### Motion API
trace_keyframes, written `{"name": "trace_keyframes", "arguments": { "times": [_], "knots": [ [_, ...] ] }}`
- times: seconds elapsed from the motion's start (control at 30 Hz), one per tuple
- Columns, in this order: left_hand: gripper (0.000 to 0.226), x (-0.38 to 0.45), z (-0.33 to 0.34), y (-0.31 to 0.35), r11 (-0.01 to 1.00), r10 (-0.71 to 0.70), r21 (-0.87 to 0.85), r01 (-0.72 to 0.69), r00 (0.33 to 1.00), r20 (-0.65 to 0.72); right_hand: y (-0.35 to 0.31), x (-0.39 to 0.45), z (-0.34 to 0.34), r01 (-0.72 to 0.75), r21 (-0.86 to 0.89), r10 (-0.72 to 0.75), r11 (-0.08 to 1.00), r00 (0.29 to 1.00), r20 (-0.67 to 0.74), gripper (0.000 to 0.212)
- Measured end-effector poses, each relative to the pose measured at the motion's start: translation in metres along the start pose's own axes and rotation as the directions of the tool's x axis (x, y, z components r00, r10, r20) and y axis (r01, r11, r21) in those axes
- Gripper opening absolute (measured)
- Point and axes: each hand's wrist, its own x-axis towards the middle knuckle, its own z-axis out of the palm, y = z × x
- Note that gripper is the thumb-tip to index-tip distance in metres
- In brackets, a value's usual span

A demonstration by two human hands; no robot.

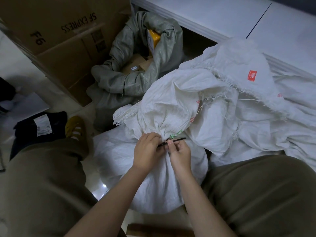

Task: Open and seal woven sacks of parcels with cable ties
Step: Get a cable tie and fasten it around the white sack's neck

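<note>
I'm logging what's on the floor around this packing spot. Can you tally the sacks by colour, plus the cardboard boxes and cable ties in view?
White woven sacks: 2, one gathered at the neck under both hands, one lying loose to the right
Grey-green woven sack, open: 1
Large cardboard box: 1
Black cable tie: 1
Total: 5

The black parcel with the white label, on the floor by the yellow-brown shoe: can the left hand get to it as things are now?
Probably yes, but not at once. The left hand is busy pinching the black cable tie at the white woven sack's neck. Nothing lies over the black parcel with the white label, so once it lets go, the way looks free.
</note>
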Motion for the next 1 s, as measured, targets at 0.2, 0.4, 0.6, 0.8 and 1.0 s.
{"name": "trace_keyframes", "arguments": {
  "times": [0.2,0.4,0.6,0.8,1.0],
  "knots": [
    [0.007,0.003,-0.008,-0.005,0.983,-0.071,-0.159,0.089,0.991,0.113,0.002,0.000,-0.003,-0.050,0.067,0.048,0.996,0.998,0.035,0.019],
    [0.008,0.002,-0.008,-0.003,0.981,-0.066,-0.169,0.090,0.987,0.147,0.000,0.000,-0.002,-0.024,0.060,0.022,0.998,0.999,0.028,0.019],
    [0.011,0.006,-0.007,-0.003,0.998,-0.020,-0.048,0.030,0.981,0.193,0.002,-0.004,0.000,0.091,-0.095,-0.089,0.991,0.996,0.018,0.020],
    [0.012,0.003,-0.001,-0.003,0.987,-0.060,-0.133,0.085,0.982,0.178,0.001,-0.003,-0.001,0.065,-0.034,-0.066,0.997,0.998,-0.005,0.020],
    [0.006,-0.005,-0.002,-0.004,0.788,-0.234,-0.515,0.337,0.938,0.255,0.002,-0.001,-0.005,0.025,0.056,-0.028,0.998,0.998,0.049,0.019]
  ]
}}
